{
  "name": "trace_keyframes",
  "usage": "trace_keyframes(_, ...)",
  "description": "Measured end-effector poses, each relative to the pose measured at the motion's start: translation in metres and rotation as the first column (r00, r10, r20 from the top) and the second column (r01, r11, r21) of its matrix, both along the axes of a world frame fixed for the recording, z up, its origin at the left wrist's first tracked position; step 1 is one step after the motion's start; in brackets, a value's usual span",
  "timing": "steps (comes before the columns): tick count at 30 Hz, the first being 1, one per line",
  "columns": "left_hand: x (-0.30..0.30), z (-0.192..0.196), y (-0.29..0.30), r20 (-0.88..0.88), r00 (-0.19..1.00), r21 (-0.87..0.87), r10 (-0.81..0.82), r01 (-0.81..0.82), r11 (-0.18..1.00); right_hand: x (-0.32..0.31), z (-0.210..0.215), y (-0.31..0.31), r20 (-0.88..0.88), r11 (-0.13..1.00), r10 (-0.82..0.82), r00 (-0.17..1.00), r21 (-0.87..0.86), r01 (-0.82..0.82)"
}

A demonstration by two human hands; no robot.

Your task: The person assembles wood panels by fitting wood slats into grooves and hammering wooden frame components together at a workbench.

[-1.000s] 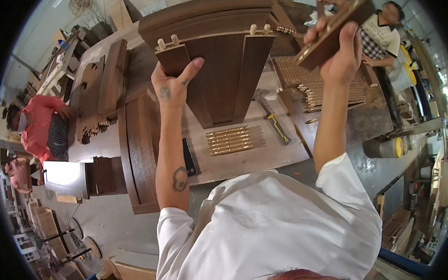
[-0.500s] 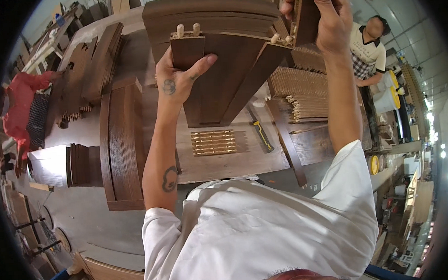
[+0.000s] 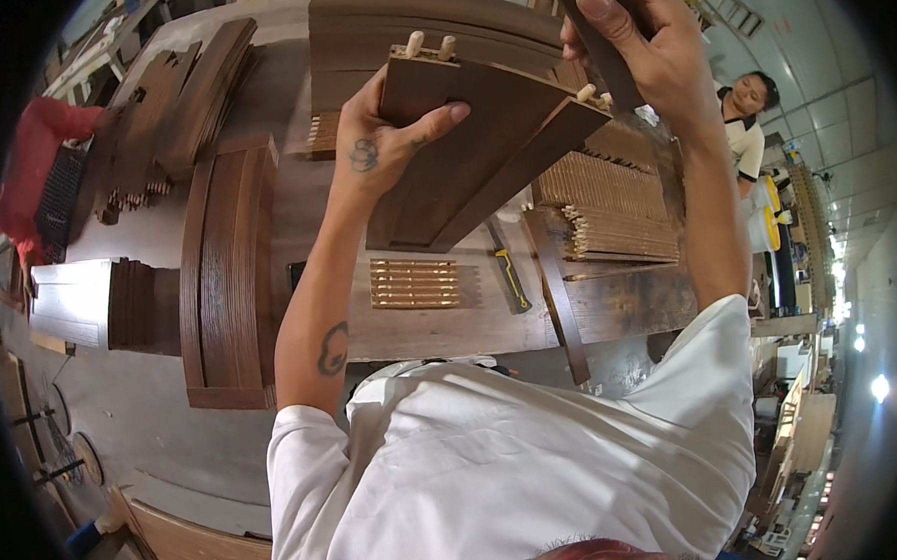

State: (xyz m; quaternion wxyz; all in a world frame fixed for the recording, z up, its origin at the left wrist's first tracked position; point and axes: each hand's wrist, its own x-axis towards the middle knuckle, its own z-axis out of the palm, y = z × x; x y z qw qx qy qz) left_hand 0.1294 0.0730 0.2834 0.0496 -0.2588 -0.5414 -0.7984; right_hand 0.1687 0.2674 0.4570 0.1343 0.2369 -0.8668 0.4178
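My left hand (image 3: 392,137) is closed round the left edge of a dark brown wooden panel (image 3: 482,128), which stands tilted up from the table. Pale wooden dowels (image 3: 415,44) stick out of its upper left end, and more dowels (image 3: 587,93) show at the upper right corner. A dark wooden strip (image 3: 596,38) is gripped in my right hand (image 3: 654,56), thumb on its near face. Its lower end is close to the right-hand dowels; whether they touch I cannot tell.
A bundle of slim slats (image 3: 414,284) and a black-and-yellow hand tool (image 3: 508,267) lie on the table (image 3: 451,335). Stacked doweled pieces (image 3: 605,198) and a long strip (image 3: 558,300) are to the right, long boards (image 3: 230,275) to the left. People stand at both sides.
The whole view has shifted. The panel appears tilted further to the right, still in my left hand. The strip in my right hand has turned and leans more.
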Motion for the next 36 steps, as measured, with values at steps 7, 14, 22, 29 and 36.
trace_keyframes(7,-0.007,-0.004,-0.003,0.007,0.997,0.033,-0.071,0.071,0.997,-0.008,0.008,-0.019,-0.086,0.904,0.111,0.990,0.423,-0.064)
trace_keyframes(14,-0.011,-0.005,-0.003,-0.011,0.992,0.071,-0.124,0.124,0.990,-0.019,0.004,-0.033,0.069,0.865,0.140,0.988,0.478,-0.156)
trace_keyframes(22,-0.017,-0.012,-0.002,-0.013,0.996,0.043,-0.093,0.093,0.995,-0.023,-0.004,-0.032,-0.100,0.766,0.179,0.979,0.639,-0.074)
trace_keyframes(29,-0.016,-0.012,-0.004,-0.046,0.996,0.008,-0.075,0.076,0.997,-0.021,-0.006,-0.043,-0.024,0.748,0.188,0.982,0.651,-0.127)
trace_keyframes(36,-0.010,-0.002,-0.003,-0.009,0.998,0.060,-0.063,0.064,0.996,-0.017,0.001,-0.029,-0.060,0.779,0.143,0.988,0.623,-0.075)
